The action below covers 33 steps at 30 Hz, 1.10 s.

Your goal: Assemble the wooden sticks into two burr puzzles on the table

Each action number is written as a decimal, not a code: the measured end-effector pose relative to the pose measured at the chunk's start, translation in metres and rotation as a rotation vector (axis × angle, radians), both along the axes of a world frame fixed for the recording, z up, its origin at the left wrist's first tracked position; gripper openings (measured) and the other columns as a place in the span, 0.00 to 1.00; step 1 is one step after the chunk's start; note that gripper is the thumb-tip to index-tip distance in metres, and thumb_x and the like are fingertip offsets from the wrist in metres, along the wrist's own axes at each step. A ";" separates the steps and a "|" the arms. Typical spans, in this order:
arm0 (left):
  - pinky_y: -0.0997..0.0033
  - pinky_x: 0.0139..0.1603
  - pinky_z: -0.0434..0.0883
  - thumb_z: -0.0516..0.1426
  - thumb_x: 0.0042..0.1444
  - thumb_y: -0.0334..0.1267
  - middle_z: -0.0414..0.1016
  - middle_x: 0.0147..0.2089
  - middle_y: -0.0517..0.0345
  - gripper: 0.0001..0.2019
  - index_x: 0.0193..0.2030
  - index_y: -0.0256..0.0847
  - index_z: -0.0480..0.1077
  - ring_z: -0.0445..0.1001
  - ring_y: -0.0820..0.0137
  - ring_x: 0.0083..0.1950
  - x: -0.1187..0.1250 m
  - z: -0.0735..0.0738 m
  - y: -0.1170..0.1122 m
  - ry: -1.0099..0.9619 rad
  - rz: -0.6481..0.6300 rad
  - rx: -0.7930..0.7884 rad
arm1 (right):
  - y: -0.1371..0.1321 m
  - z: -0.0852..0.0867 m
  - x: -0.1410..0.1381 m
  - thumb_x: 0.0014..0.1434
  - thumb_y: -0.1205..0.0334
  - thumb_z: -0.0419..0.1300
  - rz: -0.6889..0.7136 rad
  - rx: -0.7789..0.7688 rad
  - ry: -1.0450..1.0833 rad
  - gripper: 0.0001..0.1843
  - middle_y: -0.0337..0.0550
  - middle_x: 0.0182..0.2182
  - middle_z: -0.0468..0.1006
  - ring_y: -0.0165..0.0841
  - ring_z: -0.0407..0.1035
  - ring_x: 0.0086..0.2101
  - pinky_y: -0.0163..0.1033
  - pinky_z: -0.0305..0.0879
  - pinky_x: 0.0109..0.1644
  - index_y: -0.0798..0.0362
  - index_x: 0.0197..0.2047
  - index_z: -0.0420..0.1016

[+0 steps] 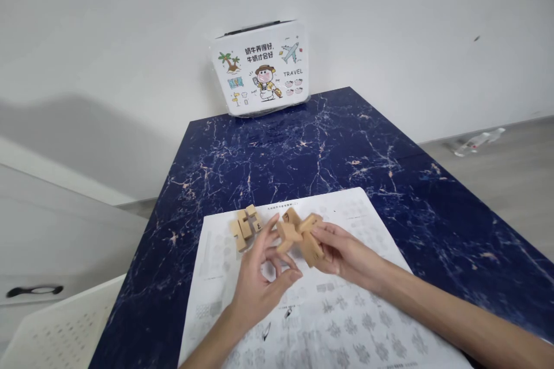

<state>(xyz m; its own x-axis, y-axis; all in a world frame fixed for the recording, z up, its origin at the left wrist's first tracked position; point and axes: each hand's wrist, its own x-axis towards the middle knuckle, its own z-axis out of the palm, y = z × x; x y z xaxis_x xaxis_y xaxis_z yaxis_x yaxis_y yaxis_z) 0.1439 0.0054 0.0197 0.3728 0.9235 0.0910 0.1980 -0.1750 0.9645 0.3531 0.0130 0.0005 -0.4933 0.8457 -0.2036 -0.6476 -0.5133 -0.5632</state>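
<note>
Both hands meet over a printed paper sheet (346, 311) on the blue marble table (303, 150). My right hand (346, 253) grips a partly joined cluster of wooden puzzle blocks (303, 233). My left hand (259, 282) has its fingers curled, and its fingertips pinch one block of that same cluster. A second small group of wooden blocks (246, 226), one marked with a number, lies on the sheet just left of my hands, untouched.
A white box with cartoon travel pictures (262, 69) stands against the wall at the table's far edge. A white plastic chair (60, 328) sits at lower left beside a white cabinet with a black handle (34, 290). A clear bottle (476, 141) lies on the floor at right.
</note>
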 end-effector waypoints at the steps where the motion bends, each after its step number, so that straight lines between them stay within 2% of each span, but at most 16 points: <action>1: 0.65 0.39 0.79 0.64 0.64 0.45 0.83 0.52 0.50 0.39 0.77 0.52 0.51 0.83 0.66 0.36 0.001 0.000 0.000 0.001 -0.002 0.002 | 0.002 0.000 0.001 0.62 0.51 0.72 -0.044 -0.021 0.005 0.17 0.33 0.23 0.70 0.21 0.53 0.19 0.30 0.50 0.22 0.55 0.34 0.74; 3: 0.64 0.41 0.79 0.60 0.69 0.44 0.79 0.60 0.47 0.35 0.77 0.54 0.48 0.83 0.68 0.36 0.002 -0.001 0.000 -0.007 0.017 0.020 | 0.005 0.001 0.002 0.62 0.51 0.72 -0.133 -0.043 0.021 0.18 0.35 0.25 0.72 0.21 0.51 0.19 0.29 0.50 0.21 0.55 0.33 0.73; 5: 0.65 0.37 0.79 0.55 0.72 0.42 0.69 0.70 0.43 0.30 0.76 0.57 0.48 0.83 0.70 0.36 0.004 0.000 0.002 -0.036 0.038 0.030 | 0.007 0.003 0.004 0.61 0.51 0.73 -0.202 -0.055 0.030 0.17 0.36 0.28 0.74 0.21 0.50 0.19 0.29 0.51 0.21 0.55 0.34 0.75; 6: 0.66 0.35 0.78 0.54 0.73 0.42 0.65 0.72 0.42 0.29 0.76 0.57 0.49 0.83 0.70 0.36 0.005 0.001 0.003 -0.052 0.044 0.030 | 0.008 0.003 0.005 0.61 0.51 0.73 -0.234 -0.059 0.027 0.17 0.36 0.30 0.74 0.21 0.49 0.20 0.29 0.51 0.21 0.55 0.35 0.76; 8: 0.68 0.34 0.78 0.52 0.74 0.41 0.65 0.72 0.43 0.25 0.74 0.57 0.51 0.83 0.71 0.36 0.006 0.003 0.004 -0.064 0.051 0.027 | 0.009 0.004 0.006 0.62 0.52 0.73 -0.270 -0.070 0.007 0.16 0.37 0.32 0.74 0.20 0.49 0.20 0.28 0.52 0.20 0.55 0.36 0.77; 12: 0.71 0.30 0.74 0.52 0.74 0.42 0.71 0.65 0.48 0.17 0.67 0.52 0.60 0.82 0.73 0.35 0.005 0.005 0.004 -0.026 0.061 0.025 | 0.009 0.005 0.006 0.60 0.52 0.74 -0.344 -0.116 -0.030 0.16 0.35 0.31 0.74 0.20 0.51 0.20 0.26 0.53 0.19 0.54 0.38 0.77; 15: 0.73 0.28 0.70 0.52 0.74 0.43 0.78 0.52 0.53 0.14 0.63 0.50 0.63 0.80 0.71 0.35 0.004 0.005 0.003 0.015 0.063 -0.004 | 0.010 0.007 0.005 0.57 0.55 0.77 -0.463 -0.140 -0.038 0.17 0.35 0.36 0.76 0.19 0.55 0.21 0.24 0.56 0.19 0.53 0.39 0.74; 18: 0.72 0.28 0.69 0.52 0.74 0.43 0.76 0.36 0.60 0.13 0.61 0.48 0.64 0.79 0.69 0.33 0.004 0.005 0.001 0.043 0.068 -0.021 | 0.010 0.008 0.005 0.57 0.53 0.77 -0.493 -0.151 -0.032 0.19 0.34 0.34 0.75 0.19 0.56 0.21 0.24 0.54 0.19 0.51 0.39 0.72; 20: 0.71 0.29 0.70 0.52 0.74 0.42 0.74 0.33 0.63 0.10 0.59 0.47 0.65 0.78 0.70 0.32 0.004 0.007 0.001 0.068 0.071 0.004 | 0.010 0.009 0.005 0.58 0.51 0.76 -0.472 -0.143 -0.045 0.20 0.34 0.32 0.74 0.20 0.55 0.20 0.25 0.52 0.18 0.50 0.39 0.70; 23: 0.67 0.38 0.74 0.53 0.73 0.38 0.76 0.38 0.59 0.06 0.53 0.46 0.68 0.77 0.69 0.35 0.005 0.009 0.003 0.131 0.144 0.166 | 0.008 0.010 0.005 0.58 0.52 0.75 -0.385 -0.105 -0.075 0.21 0.33 0.28 0.71 0.20 0.55 0.20 0.26 0.49 0.19 0.51 0.36 0.68; 27: 0.55 0.56 0.73 0.55 0.69 0.34 0.73 0.51 0.52 0.06 0.51 0.46 0.68 0.75 0.61 0.53 0.002 0.010 0.010 0.242 0.327 0.458 | 0.006 0.011 0.006 0.62 0.52 0.73 -0.260 -0.015 -0.085 0.20 0.33 0.27 0.68 0.21 0.54 0.21 0.29 0.48 0.21 0.53 0.32 0.67; 30: 0.45 0.65 0.68 0.58 0.67 0.35 0.68 0.59 0.47 0.11 0.55 0.46 0.66 0.68 0.54 0.64 -0.002 0.008 0.020 0.369 0.437 0.507 | 0.007 0.010 0.007 0.64 0.53 0.71 -0.233 0.021 -0.082 0.19 0.33 0.26 0.67 0.22 0.54 0.21 0.31 0.47 0.22 0.53 0.32 0.67; 33: 0.37 0.68 0.64 0.62 0.64 0.39 0.61 0.68 0.41 0.21 0.61 0.46 0.63 0.59 0.47 0.71 -0.008 0.003 0.029 0.521 0.493 0.477 | 0.007 0.009 0.008 0.63 0.55 0.71 -0.230 0.009 -0.071 0.17 0.33 0.26 0.66 0.22 0.54 0.21 0.31 0.47 0.23 0.52 0.32 0.67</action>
<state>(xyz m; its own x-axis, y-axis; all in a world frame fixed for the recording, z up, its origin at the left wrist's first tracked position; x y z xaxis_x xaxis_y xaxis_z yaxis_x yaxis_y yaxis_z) 0.1363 0.0342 0.0227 0.0413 0.8973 0.4395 0.7549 -0.3161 0.5746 0.3610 0.0204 0.0094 -0.2724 0.9361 -0.2226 -0.7053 -0.3516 -0.6156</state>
